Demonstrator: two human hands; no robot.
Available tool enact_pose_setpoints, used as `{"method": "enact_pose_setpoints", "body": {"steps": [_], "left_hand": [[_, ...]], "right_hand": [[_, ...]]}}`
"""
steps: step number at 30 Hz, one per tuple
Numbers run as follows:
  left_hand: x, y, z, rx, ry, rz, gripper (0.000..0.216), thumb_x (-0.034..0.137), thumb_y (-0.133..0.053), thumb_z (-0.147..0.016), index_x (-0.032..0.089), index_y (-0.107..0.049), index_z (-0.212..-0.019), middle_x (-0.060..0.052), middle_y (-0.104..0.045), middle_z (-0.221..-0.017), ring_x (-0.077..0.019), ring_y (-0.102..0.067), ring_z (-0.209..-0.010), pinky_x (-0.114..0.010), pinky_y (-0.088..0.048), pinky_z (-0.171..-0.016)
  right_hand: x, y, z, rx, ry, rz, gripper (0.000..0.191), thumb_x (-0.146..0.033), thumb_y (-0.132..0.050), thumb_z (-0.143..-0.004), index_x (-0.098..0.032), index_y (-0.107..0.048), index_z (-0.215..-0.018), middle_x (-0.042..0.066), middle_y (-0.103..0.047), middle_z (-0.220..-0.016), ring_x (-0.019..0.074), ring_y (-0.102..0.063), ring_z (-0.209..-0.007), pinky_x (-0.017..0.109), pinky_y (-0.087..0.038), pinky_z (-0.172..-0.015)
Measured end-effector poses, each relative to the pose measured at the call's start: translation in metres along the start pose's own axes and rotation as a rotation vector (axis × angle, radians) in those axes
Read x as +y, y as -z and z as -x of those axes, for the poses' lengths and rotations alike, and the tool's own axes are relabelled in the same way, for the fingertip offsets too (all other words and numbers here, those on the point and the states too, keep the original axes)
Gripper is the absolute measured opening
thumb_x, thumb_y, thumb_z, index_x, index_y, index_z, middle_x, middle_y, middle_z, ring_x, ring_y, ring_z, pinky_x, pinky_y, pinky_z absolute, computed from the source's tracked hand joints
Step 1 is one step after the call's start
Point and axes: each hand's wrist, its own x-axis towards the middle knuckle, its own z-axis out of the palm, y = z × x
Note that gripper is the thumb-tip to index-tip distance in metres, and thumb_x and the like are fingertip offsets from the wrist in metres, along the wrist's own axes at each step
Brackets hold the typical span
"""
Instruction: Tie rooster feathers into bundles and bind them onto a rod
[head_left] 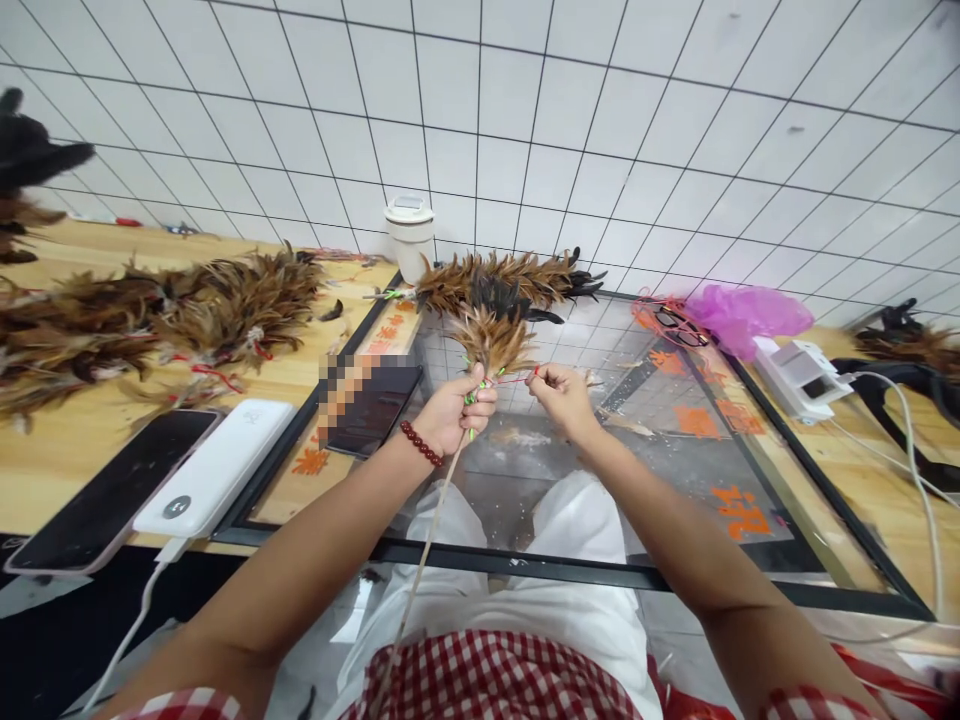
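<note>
My left hand is closed around the base of a feather duster, where green and white ties wrap its stick. The duster's brown and black feathers point away from me. Its thin pale stick runs down toward my lap. A red string stretches from the feather base to my right hand, which pinches it with the fingertips. Just beyond, another brown feather duster lies across the far edge of the glass panel. A dark phone rests on the glass left of my left hand.
Feather bundles cover the left side of the wooden table. A power bank with a cable and another phone lie at the near left. A white cup stands by the wall. A purple plastic bag, glasses and a white device are right.
</note>
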Motion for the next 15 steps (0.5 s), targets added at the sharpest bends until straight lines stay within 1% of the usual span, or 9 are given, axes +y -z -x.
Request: {"method": "enact_pose_setpoints", "body": {"steps": [2,5,8,10,12,15], "left_hand": [[-0.001,-0.002,0.000,0.020,-0.014,-0.038,0.026,0.032,-0.043,-0.095,0.014,-0.045,-0.076,0.006,-0.034,-0.058,-0.0006,-0.022,-0.035,-0.009,-0.015,-0.029],[0.001,-0.003,0.000,0.014,-0.045,-0.054,0.025,0.031,-0.043,-0.095,0.014,-0.045,-0.076,0.005,-0.037,-0.059,-0.0001,-0.025,-0.035,-0.009,-0.016,-0.029],[0.006,0.000,0.001,0.036,-0.067,-0.070,0.021,0.027,-0.044,-0.095,0.013,-0.047,-0.080,0.003,-0.044,-0.064,0.0010,-0.029,-0.036,-0.008,-0.017,-0.030],[0.010,0.003,0.001,0.047,-0.055,-0.073,0.021,0.027,-0.043,-0.095,0.012,-0.049,-0.081,0.001,-0.047,-0.067,0.0017,-0.029,-0.036,-0.007,-0.016,-0.029],[0.011,0.005,0.001,0.031,-0.041,-0.053,0.025,0.030,-0.043,-0.095,0.012,-0.049,-0.080,0.001,-0.047,-0.066,0.0019,-0.029,-0.036,-0.007,-0.016,-0.029],[0.011,0.006,0.002,-0.028,-0.042,-0.021,0.029,0.033,-0.040,-0.096,0.012,-0.050,-0.078,0.002,-0.044,-0.065,0.0015,-0.030,-0.036,-0.007,-0.017,-0.030]], "right_hand": [[-0.005,0.001,0.000,0.009,0.015,-0.006,0.019,-0.031,-0.057,-0.069,-0.019,-0.049,-0.056,-0.005,-0.041,-0.051,0.0089,-0.033,-0.051,0.024,-0.026,-0.050],[-0.012,0.000,0.004,0.006,0.041,-0.004,0.020,-0.032,-0.058,-0.071,-0.019,-0.051,-0.057,-0.004,-0.044,-0.052,0.0091,-0.035,-0.052,0.024,-0.027,-0.050],[-0.016,-0.001,0.008,-0.052,0.063,-0.005,0.021,-0.033,-0.059,-0.072,-0.019,-0.053,-0.057,-0.003,-0.047,-0.053,0.0088,-0.036,-0.052,0.024,-0.028,-0.051],[-0.018,0.001,0.008,-0.081,0.061,-0.006,0.022,-0.033,-0.060,-0.072,-0.019,-0.054,-0.056,-0.003,-0.047,-0.053,0.0085,-0.036,-0.051,0.024,-0.029,-0.051],[-0.020,0.004,0.007,-0.071,0.048,-0.004,0.023,-0.035,-0.061,-0.071,-0.018,-0.055,-0.056,-0.003,-0.048,-0.052,0.0085,-0.037,-0.050,0.024,-0.029,-0.050],[-0.024,0.011,0.004,-0.037,0.036,-0.013,0.022,-0.035,-0.062,-0.069,-0.018,-0.056,-0.056,-0.002,-0.051,-0.051,0.0087,-0.040,-0.049,0.024,-0.029,-0.049]]}}
